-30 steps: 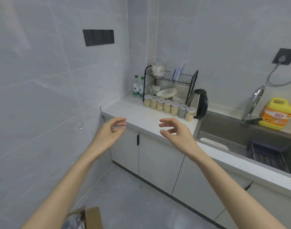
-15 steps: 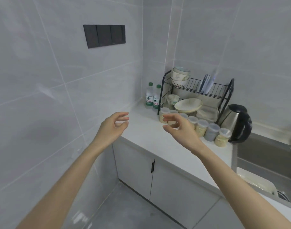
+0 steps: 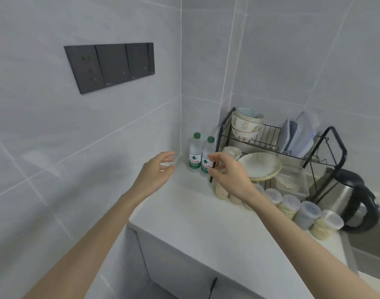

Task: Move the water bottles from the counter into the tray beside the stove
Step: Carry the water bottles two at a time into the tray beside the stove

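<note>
Grey-tiled corner, white counter [image 3: 197, 214] bearing two water bottles [image 3: 195, 155] beside dish rack [image 3: 277, 145].

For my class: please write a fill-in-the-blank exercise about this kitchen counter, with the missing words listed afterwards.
1. The water bottles have ____ caps.
2. ____ bottles stand in the corner, left of the dish rack.
3. The left hand holds ____.
4. The kettle stands to the ____ of the dish rack.

Missing words: green; Two; nothing; right.
</note>
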Tool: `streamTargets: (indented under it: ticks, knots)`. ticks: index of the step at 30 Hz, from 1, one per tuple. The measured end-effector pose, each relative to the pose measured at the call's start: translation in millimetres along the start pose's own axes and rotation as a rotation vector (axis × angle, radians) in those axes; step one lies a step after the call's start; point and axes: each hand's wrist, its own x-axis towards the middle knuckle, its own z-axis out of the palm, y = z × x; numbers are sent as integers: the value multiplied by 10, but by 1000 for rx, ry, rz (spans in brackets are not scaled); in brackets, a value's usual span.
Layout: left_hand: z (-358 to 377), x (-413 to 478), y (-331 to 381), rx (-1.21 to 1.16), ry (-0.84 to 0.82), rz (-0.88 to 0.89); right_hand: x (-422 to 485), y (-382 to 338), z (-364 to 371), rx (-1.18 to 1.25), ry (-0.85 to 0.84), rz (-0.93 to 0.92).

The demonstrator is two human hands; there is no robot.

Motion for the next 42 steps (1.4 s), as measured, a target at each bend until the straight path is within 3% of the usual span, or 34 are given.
streamTargets:
  ticks: [12, 21, 24, 30, 42]
  knots:
    - [644, 2032, -570, 121, -98, 48, 1593, 791, 675, -400, -18, -22]
    - [1183, 3188, -956, 202, -242, 60, 2385, 1087, 999, -626, -113, 177]
    - [1292, 3319, -1046, 187, -275, 51, 2539, 1170, 1024, -628, -97, 260]
    - [1366, 3361, -1158, 74, -162, 75, 2646, 1195, 979, -707, -143, 222]
    - [1060, 2873, -1428, 1, -99, 25, 2347, 1335, 925, -603, -209, -22]
